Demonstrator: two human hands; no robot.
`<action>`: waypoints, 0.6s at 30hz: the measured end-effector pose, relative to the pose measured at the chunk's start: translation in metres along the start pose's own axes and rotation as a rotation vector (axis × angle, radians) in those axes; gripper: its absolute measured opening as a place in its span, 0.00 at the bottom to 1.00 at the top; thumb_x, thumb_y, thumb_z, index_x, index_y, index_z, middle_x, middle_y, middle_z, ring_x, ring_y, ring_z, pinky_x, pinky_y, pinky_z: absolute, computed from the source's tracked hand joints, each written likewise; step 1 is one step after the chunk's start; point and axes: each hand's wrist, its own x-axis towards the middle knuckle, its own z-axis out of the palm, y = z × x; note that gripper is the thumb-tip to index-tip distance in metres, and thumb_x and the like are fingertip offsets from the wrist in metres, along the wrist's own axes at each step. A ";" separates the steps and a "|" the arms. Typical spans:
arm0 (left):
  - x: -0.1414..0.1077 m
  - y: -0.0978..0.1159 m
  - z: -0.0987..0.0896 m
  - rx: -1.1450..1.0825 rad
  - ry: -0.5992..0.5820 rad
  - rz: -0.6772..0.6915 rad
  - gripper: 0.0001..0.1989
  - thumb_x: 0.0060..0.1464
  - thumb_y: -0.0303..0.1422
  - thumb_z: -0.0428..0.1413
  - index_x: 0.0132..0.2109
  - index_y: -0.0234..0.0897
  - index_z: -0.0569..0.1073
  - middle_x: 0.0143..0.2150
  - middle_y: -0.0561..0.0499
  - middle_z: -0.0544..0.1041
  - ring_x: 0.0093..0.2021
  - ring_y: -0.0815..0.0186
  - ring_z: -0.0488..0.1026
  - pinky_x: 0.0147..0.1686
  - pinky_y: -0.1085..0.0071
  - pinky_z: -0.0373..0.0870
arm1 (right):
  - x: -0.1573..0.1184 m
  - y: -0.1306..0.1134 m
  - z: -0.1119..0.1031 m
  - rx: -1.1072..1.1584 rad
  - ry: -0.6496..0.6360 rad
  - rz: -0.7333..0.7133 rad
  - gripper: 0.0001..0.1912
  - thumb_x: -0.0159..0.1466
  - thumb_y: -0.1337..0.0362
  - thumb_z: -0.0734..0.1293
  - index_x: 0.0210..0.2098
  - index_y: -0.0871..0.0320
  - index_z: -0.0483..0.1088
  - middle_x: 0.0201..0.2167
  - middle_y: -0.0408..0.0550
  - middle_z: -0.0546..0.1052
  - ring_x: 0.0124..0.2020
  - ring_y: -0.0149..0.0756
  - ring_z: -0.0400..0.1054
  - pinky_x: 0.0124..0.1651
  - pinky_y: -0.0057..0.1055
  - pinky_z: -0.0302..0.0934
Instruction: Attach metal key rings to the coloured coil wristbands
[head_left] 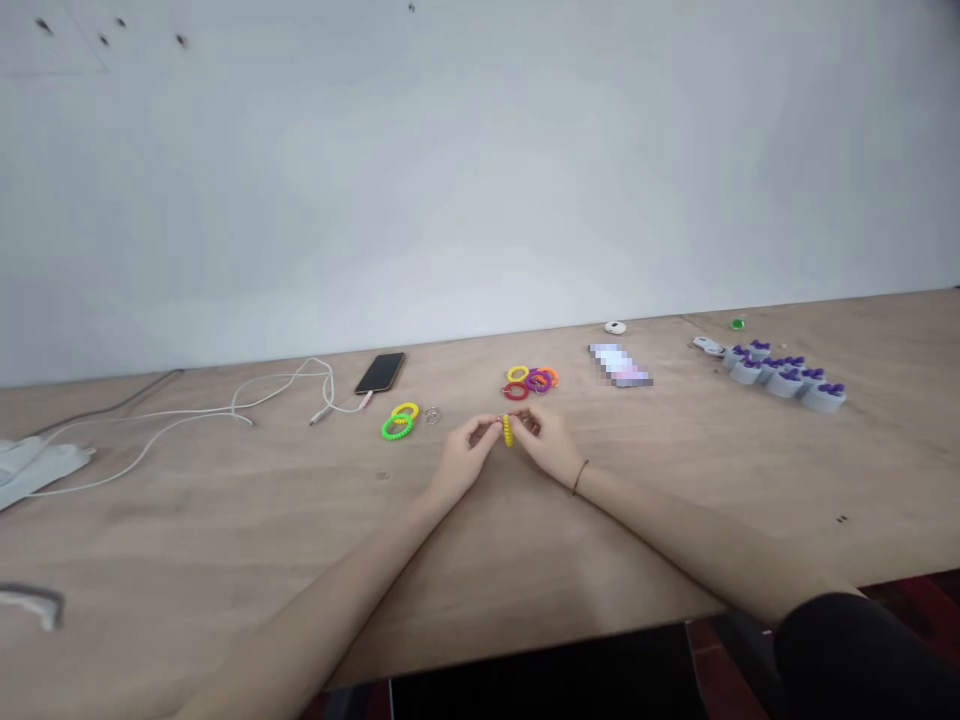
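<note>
Both hands meet over the middle of the table around a yellow spiral coil ring [508, 432]. My left hand [466, 452] pinches at its upper left side, thumb and fingertips pressed together. My right hand [549, 440] is closed on the coil from the other side; a thin band circles that wrist. Whatever small part sits between the fingertips is too small to make out. Just beyond the hands lie a red coil ring [515, 392], another yellow coil ring [517, 374], a purple one [538, 380] and an orange one [553, 377].
Left of the hands lie a green coil ring [397, 428], a yellow one [406, 411] and small metal rings [433, 415]. Behind them a dark phone [381, 373] is plugged into a white cable [281, 385]. A blurred-screen phone [620, 365] and several purple-topped grey cups [786, 382] stand right.
</note>
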 end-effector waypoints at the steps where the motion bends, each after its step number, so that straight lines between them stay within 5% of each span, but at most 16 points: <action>1: 0.000 0.000 0.000 0.003 0.006 -0.006 0.13 0.51 0.39 0.53 0.38 0.35 0.73 0.38 0.49 0.76 0.39 0.64 0.72 0.42 0.70 0.66 | 0.000 0.001 0.000 -0.007 0.020 -0.001 0.08 0.59 0.62 0.60 0.35 0.59 0.67 0.28 0.45 0.73 0.25 0.29 0.65 0.28 0.26 0.60; 7: 0.002 -0.004 -0.001 -0.062 0.083 -0.104 0.13 0.48 0.41 0.55 0.33 0.35 0.74 0.36 0.49 0.76 0.39 0.63 0.71 0.42 0.70 0.64 | -0.004 0.000 0.000 -0.143 -0.041 -0.177 0.10 0.58 0.63 0.61 0.39 0.58 0.66 0.30 0.46 0.72 0.25 0.29 0.64 0.29 0.27 0.60; 12: 0.003 -0.007 -0.001 -0.212 0.109 -0.121 0.11 0.47 0.40 0.56 0.30 0.36 0.75 0.49 0.48 0.72 0.51 0.62 0.65 0.51 0.70 0.57 | -0.004 0.002 0.001 -0.254 -0.102 -0.288 0.10 0.59 0.69 0.59 0.39 0.56 0.67 0.31 0.45 0.72 0.29 0.31 0.65 0.33 0.28 0.61; 18: 0.002 -0.013 0.002 -0.357 0.086 -0.201 0.14 0.45 0.41 0.57 0.33 0.35 0.74 0.35 0.50 0.76 0.38 0.64 0.71 0.41 0.71 0.63 | -0.001 0.000 -0.001 -0.228 -0.041 -0.332 0.11 0.58 0.72 0.58 0.39 0.57 0.67 0.37 0.49 0.70 0.38 0.34 0.66 0.40 0.31 0.62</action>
